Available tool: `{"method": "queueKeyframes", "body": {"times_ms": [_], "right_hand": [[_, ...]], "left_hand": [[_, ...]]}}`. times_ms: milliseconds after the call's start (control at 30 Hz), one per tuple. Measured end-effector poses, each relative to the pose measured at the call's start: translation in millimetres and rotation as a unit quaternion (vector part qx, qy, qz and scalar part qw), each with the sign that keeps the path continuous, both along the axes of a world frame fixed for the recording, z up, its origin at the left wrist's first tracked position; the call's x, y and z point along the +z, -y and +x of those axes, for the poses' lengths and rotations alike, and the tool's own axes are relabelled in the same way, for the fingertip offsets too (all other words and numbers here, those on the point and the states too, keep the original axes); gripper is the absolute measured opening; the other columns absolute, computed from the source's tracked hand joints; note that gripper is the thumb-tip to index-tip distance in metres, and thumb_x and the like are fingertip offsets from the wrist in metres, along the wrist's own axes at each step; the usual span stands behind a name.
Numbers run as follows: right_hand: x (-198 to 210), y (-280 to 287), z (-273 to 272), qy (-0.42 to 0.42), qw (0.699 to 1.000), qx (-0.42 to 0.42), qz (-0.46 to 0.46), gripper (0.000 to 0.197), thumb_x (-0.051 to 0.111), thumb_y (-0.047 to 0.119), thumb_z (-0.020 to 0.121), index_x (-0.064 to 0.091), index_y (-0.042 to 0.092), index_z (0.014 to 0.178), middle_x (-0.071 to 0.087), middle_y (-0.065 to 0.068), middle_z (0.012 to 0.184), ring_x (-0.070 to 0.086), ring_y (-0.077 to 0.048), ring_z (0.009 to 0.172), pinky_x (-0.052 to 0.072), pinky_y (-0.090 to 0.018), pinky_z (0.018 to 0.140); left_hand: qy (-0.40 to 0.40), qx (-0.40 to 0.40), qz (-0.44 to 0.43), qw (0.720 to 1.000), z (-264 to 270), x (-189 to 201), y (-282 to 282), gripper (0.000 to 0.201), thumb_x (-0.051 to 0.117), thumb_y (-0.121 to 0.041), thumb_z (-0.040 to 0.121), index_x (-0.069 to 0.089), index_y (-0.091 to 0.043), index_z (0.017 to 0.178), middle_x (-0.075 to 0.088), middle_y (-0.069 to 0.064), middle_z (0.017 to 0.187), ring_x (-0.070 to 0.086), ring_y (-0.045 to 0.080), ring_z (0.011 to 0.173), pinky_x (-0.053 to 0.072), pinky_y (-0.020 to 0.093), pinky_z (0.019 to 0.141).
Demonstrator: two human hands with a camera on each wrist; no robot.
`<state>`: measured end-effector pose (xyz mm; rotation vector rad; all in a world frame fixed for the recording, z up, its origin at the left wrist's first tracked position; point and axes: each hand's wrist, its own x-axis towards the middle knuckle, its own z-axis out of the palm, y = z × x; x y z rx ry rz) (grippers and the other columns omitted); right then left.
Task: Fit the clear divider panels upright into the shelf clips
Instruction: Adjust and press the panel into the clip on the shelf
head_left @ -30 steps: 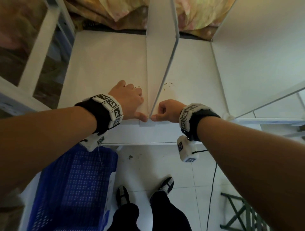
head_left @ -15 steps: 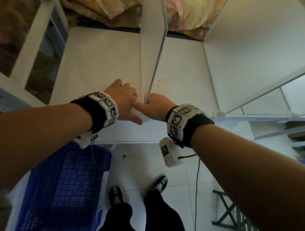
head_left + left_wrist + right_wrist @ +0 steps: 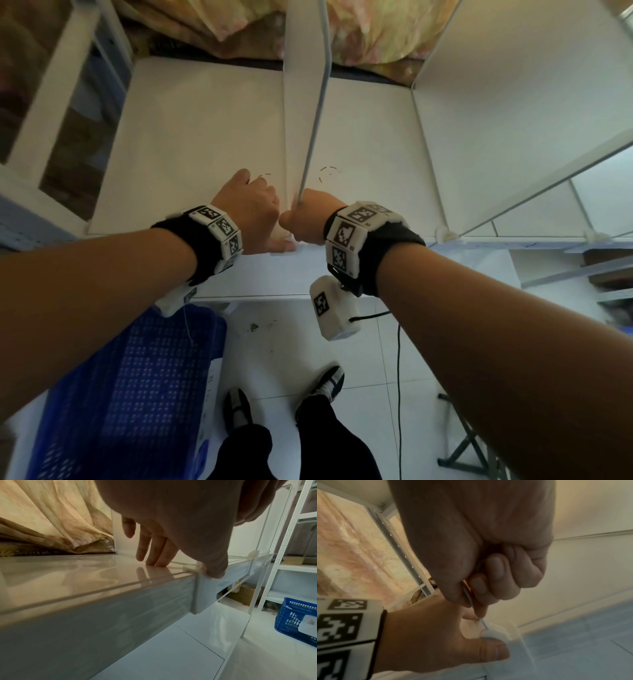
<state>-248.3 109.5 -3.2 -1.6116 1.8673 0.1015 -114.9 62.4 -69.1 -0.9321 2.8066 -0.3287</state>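
A clear divider panel [image 3: 301, 85] stands upright across the middle of the white shelf [image 3: 205, 137]. My right hand [image 3: 305, 219] pinches the panel's front edge low down, with thumb and curled fingers [image 3: 494, 582] on either side of it. Just below, the edge [image 3: 483, 622] enters a white clip [image 3: 496, 634] on the shelf's front lip. My left hand [image 3: 260, 219] lies to the left of the panel. Its straight fingers [image 3: 154, 559] rest on the shelf top, and its thumb [image 3: 216, 569] presses on the clip [image 3: 188, 568].
A second clear panel [image 3: 513, 102] stands at the right end, with another clip [image 3: 445, 234] at its foot. Patterned fabric [image 3: 376, 31] hangs behind the shelf. A blue crate [image 3: 130, 394] sits on the floor at left, a dark metal stand [image 3: 462, 445] at right.
My right hand has moved from beside the clip up onto the panel's front edge and now pinches it. The left hand has kept its place at the clip.
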Motion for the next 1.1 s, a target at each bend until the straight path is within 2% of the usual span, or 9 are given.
{"method": "queueKeyframes", "body": {"times_ms": [67, 167, 333, 467, 633, 700, 833, 933, 1100], "right_hand": [[-1.5, -1.0, -1.3, 0.01, 1.0, -0.003, 0.005, 0.023, 0.05, 0.033, 0.093, 0.048, 0.017, 0.077, 0.052, -0.004, 0.085, 0.051, -0.023, 0.081, 0.044, -0.034, 0.072], [-2.0, 0.6, -1.2, 0.016, 1.0, -0.016, 0.012, 0.034, 0.052, 0.033, 0.093, 0.04, 0.023, 0.062, 0.047, 0.002, 0.068, 0.053, -0.024, 0.078, 0.046, -0.034, 0.07], [-3.4, 3.0, -0.9, 0.017, 0.999, -0.02, 0.02, 0.033, 0.054, 0.033, 0.091, 0.041, 0.023, 0.062, 0.049, 0.001, 0.069, 0.054, -0.025, 0.077, 0.048, -0.035, 0.071], [-1.3, 2.4, -0.5, 0.008, 1.0, -0.009, 0.015, 0.024, 0.052, 0.033, 0.093, 0.05, 0.016, 0.076, 0.053, -0.005, 0.088, 0.051, -0.023, 0.08, 0.044, -0.034, 0.071], [3.0, -2.3, 1.6, 0.005, 1.0, -0.014, 0.015, 0.016, 0.051, 0.03, 0.094, 0.047, 0.014, 0.091, 0.049, -0.006, 0.094, 0.046, -0.021, 0.084, 0.037, -0.03, 0.073], [4.3, -3.6, 3.2, 0.007, 0.999, -0.029, 0.015, 0.018, 0.05, 0.028, 0.094, 0.048, 0.012, 0.087, 0.05, -0.006, 0.092, 0.048, -0.021, 0.083, 0.038, -0.031, 0.071], [2.1, -13.2, 7.2, 0.023, 0.997, -0.075, 0.007, 0.023, 0.053, 0.023, 0.089, 0.05, 0.012, 0.069, 0.059, -0.005, 0.075, 0.056, -0.02, 0.065, 0.044, -0.027, 0.055], [-3.6, -20.5, 9.4, 0.015, 0.998, -0.063, 0.008, 0.02, 0.053, 0.026, 0.089, 0.053, 0.013, 0.073, 0.062, -0.006, 0.078, 0.061, -0.023, 0.069, 0.048, -0.028, 0.058], [-2.2, -17.5, 12.3, 0.014, 0.996, -0.083, 0.012, 0.027, 0.05, 0.02, 0.092, 0.043, 0.013, 0.067, 0.048, -0.002, 0.069, 0.057, -0.023, 0.073, 0.041, -0.029, 0.058]], "left_hand": [[0.005, -0.003, -0.002, 1.0, -0.4, 1.1, 0.8, 0.092, 0.015, -0.091, 0.071, 0.066, -0.015, 0.087, 0.063, 0.001, 0.083, 0.054, 0.022, 0.079, 0.032, 0.04, 0.078], [0.005, -0.001, 0.003, 1.0, -0.1, 0.4, 1.2, 0.094, 0.014, -0.091, 0.071, 0.066, -0.016, 0.09, 0.063, 0.001, 0.085, 0.055, 0.022, 0.081, 0.033, 0.04, 0.079], [0.012, -0.008, 0.004, 1.0, -0.4, 0.6, 2.4, 0.093, 0.014, -0.091, 0.071, 0.067, -0.016, 0.09, 0.064, 0.0, 0.086, 0.056, 0.021, 0.08, 0.033, 0.039, 0.079], [0.01, -0.006, 0.009, 1.0, -1.0, 0.3, 3.8, 0.094, 0.014, -0.091, 0.07, 0.067, -0.016, 0.087, 0.063, -0.001, 0.082, 0.055, 0.02, 0.078, 0.032, 0.039, 0.078], [0.009, -0.001, 0.014, 1.0, -1.8, -0.5, 4.7, 0.095, 0.013, -0.093, 0.068, 0.068, -0.017, 0.085, 0.063, -0.001, 0.083, 0.056, 0.02, 0.079, 0.032, 0.039, 0.079], [0.008, 0.002, 0.017, 1.0, -2.3, -0.7, 4.0, 0.095, 0.012, -0.092, 0.067, 0.068, -0.017, 0.085, 0.063, -0.002, 0.084, 0.056, 0.02, 0.079, 0.032, 0.039, 0.078], [0.007, 0.011, 0.019, 1.0, -3.4, 3.6, 3.2, 0.091, 0.012, -0.087, 0.067, 0.067, -0.018, 0.088, 0.062, -0.002, 0.086, 0.055, 0.019, 0.081, 0.032, 0.039, 0.079], [0.007, 0.017, 0.019, 1.0, -3.1, 2.8, 1.9, 0.088, 0.012, -0.081, 0.067, 0.066, -0.018, 0.095, 0.063, -0.001, 0.094, 0.056, 0.019, 0.085, 0.033, 0.038, 0.08], [0.008, 0.018, 0.015, 1.0, -3.3, 1.6, 2.0, 0.086, 0.017, -0.081, 0.066, 0.066, -0.018, 0.097, 0.063, -0.001, 0.095, 0.056, 0.019, 0.086, 0.032, 0.038, 0.081]]}}
